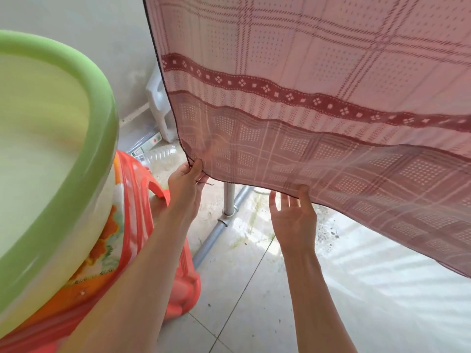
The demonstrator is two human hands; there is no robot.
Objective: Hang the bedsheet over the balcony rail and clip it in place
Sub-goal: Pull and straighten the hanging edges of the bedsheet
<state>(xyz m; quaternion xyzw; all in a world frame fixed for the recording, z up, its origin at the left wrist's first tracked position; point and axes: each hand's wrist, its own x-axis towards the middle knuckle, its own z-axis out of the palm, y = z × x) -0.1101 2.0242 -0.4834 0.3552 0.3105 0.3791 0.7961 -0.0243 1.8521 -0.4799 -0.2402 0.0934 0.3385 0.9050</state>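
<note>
While the bedsheet is hanging down in front of the person, this is what the head camera is showing.

Head view, bedsheet: a pink checked bedsheet with a dark red patterned band is draping from above the frame, its lower edge floating above the tiled floor; the rail it is hanging over is not showing.

Left hand: the left hand is reaching up and pinching the bottom corner of the bedsheet between thumb and fingers.

Right hand: the right hand is holding the lower hem further along, thumb in front of the cloth, fingers spread and partly behind it.

Surroundings: a green basin is sitting on a red plastic stool to the left; a metal pipe is running along the floor beneath the hem.

Step in hand: judging by the grip, the person is pulling the hanging cloth straight and even.

Next move: probably smoothing the hem, then fetching clips, none of which are showing, and fixing the bedsheet at the top.
</note>
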